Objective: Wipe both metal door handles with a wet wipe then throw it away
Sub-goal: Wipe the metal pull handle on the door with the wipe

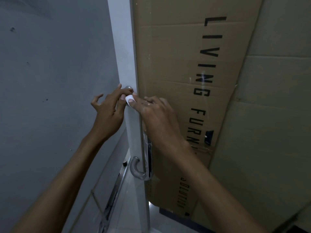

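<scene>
A long metal door handle (136, 167) runs down the edge of a glass door, its curved lower end showing near the bottom. A second metal handle (149, 158) shows behind the glass. At the handle's top mount (128, 87), a small white wet wipe (130, 98) is pinched between the fingers of both hands. My left hand (109, 113) holds the wipe from the left with its other fingers spread. From the right, my right hand (154, 115) pinches the wipe with thumb and forefinger. The handle's middle is hidden by my right hand.
A grey wall (50, 81) fills the left. A large brown cardboard sheet (176, 64) with black lettering leans behind the glass on the right. A metal floor rail (111, 199) and pale floor tiles (131, 207) lie below.
</scene>
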A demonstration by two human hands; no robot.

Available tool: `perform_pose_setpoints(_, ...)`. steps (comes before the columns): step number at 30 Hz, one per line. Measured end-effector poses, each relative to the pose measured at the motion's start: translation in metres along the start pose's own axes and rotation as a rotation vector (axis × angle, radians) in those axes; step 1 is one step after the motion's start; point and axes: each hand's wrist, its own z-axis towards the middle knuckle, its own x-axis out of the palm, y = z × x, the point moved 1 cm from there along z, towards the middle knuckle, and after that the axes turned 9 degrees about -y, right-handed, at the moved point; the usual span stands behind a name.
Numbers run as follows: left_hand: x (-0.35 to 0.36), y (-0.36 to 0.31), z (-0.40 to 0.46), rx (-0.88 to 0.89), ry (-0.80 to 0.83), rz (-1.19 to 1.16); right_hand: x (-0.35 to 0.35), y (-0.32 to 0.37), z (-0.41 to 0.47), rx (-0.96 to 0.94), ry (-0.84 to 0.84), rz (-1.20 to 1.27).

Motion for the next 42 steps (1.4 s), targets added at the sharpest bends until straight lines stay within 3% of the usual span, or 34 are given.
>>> perform_pose_setpoints(6, 0.004, -0.002, -0.001, 0.002, -0.040, -0.036, 0.004, -0.010, -0.050, 0.079, 0.011, 0.020)
perform_pose_setpoints(14, 0.008, 0.001, -0.001, -0.020, -0.074, -0.086, 0.016, -0.004, -0.040, 0.092, -0.037, 0.024)
perform_pose_setpoints(30, 0.032, 0.006, -0.004, -0.051, -0.238, -0.348, 0.037, 0.006, -0.068, 0.345, -0.251, 0.208)
perform_pose_setpoints(42, 0.038, 0.005, -0.006, -0.088, -0.266, -0.392, 0.051, -0.009, -0.081, 0.196, -0.276, 0.182)
